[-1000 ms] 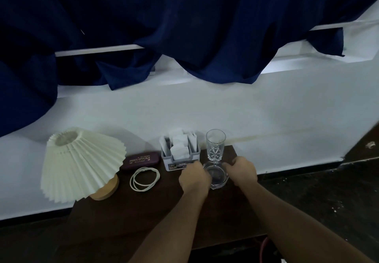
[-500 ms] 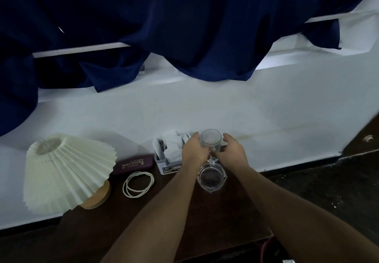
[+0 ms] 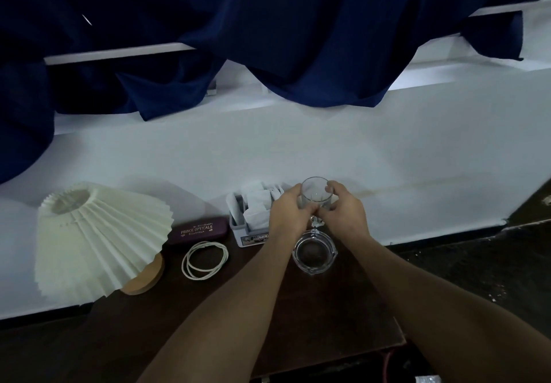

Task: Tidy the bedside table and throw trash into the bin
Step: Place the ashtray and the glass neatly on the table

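Looking down on a dark wooden counter (image 3: pixel 313 308) set against a white wall (image 3: pixel 357 150), with navy curtains (image 3: pixel 268 24) sagging over a white ledge (image 3: pixel 119 51) above and dark floor (image 3: pixel 477 263) to the right.

Holding a clear drinking glass (image 3: pixel 316 196) upright at the back of the counter: left grip (image 3: pixel 287 212) wrapping its left side, right grip (image 3: pixel 346 214) wrapping its right, both curling round the bowl.

Showing a clear ashtray (image 3: pixel 314 256) just in front of the glass and a grey organiser (image 3: pixel 238 224) of white papers (image 3: pixel 256 203) just beside it on the left. Then, further left, a maroon glasses case (image 3: pixel 198 230), a coiled white cord (image 3: pixel 204 259) and a pleated cream lamp (image 3: pixel 98 233).

Hiding the organiser's right side behind the left grip. Covering most of the glass's foot with fingers, so possibly resting on the counter, possibly lifting clear. Blurring the organiser's label in the dim light and losing the counter's near corners in shadow.
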A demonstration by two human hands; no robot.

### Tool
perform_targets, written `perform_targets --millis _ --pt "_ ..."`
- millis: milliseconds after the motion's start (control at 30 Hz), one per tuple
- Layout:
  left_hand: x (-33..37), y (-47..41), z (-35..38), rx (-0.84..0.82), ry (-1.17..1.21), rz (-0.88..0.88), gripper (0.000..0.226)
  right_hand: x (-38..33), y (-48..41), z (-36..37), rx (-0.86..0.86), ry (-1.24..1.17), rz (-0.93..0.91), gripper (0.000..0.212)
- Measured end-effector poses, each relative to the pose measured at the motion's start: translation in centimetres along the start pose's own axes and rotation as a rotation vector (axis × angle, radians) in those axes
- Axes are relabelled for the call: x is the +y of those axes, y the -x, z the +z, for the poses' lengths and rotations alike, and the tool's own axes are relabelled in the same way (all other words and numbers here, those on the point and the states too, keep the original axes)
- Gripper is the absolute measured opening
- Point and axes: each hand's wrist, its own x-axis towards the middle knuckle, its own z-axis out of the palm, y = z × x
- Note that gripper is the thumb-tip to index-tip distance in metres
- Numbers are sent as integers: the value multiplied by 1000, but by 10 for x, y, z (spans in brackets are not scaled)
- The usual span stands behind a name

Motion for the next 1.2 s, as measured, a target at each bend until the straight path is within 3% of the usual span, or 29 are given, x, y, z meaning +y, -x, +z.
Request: perform_targets --millis 233,467,1200 --pt "23 21 -22 25 -62 32 47 -21 17 -22 12 29 -83 47" --pt "23 51 -32 5 -92 22 41 -27 49 -28 -38 18 -77 38" --pt "-18 69 -15 5 -64 -21 52 -4 74 -12 -109 54 -57 55"
